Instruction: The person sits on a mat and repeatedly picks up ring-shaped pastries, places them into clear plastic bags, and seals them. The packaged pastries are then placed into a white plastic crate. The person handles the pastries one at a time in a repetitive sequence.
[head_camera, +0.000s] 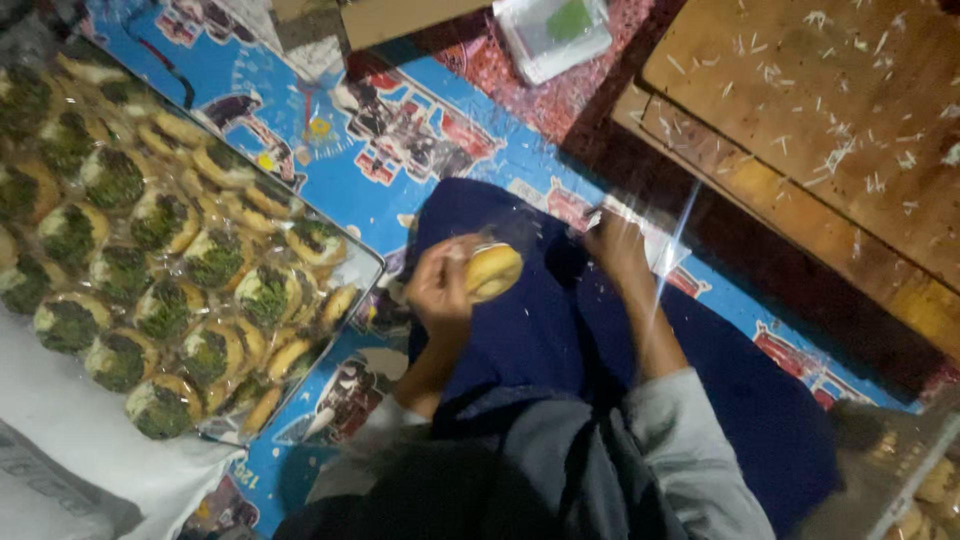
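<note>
My left hand (440, 288) holds a round golden bun (495, 271) over my lap, which is covered in dark blue cloth (520, 340). My right hand (618, 250) is close beside it, pinching a thin clear plastic wrapper (672, 245) that glints and seems to stretch towards the bun. At the left, a metal tray (365, 262) holds several plastic-wrapped buns with green filling (165, 310), packed in rows.
A blue printed mat (400, 150) covers the floor. A wooden board (820, 120) strewn with white shreds lies at the upper right. A clear packet (555, 30) and a cardboard box (400, 15) sit at the top, a white sack (70, 440) at the lower left, more buns (930, 490) at the lower right.
</note>
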